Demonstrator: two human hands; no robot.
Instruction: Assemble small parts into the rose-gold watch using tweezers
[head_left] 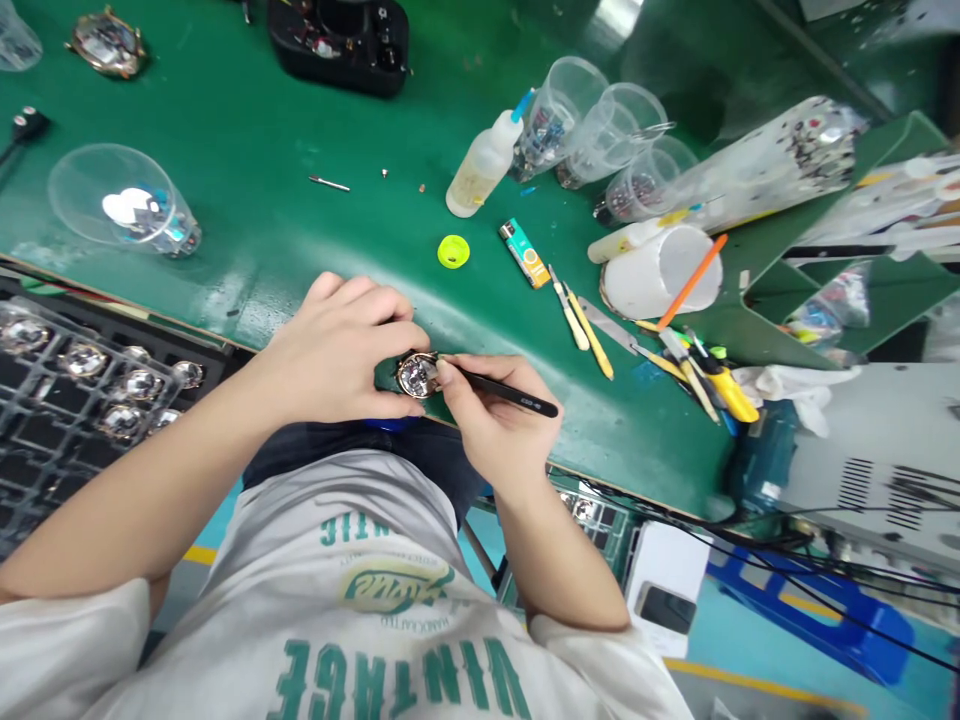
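A round watch case (417, 376) with a shiny rim and a silvery, detailed face sits at the front edge of the green bench. My left hand (341, 345) is closed around its left side, thumb below and fingers above. Black tweezers (517, 393) are pinched in my right hand (506, 415), their tip end reaching the right side of the case. My right fingers hide the tip, and whether it grips a small part I cannot make out. Above my hands lies a small yellow-green cap (453, 252) on the bench.
To the right lie a battery box (525, 254), yellow-handled tools (592, 335) and a white cup (664, 272). A dropper bottle (484, 165) and several clear cups stand behind. A clear cup of parts (120, 205) is at left, above a tray (45, 430) of watch cases.
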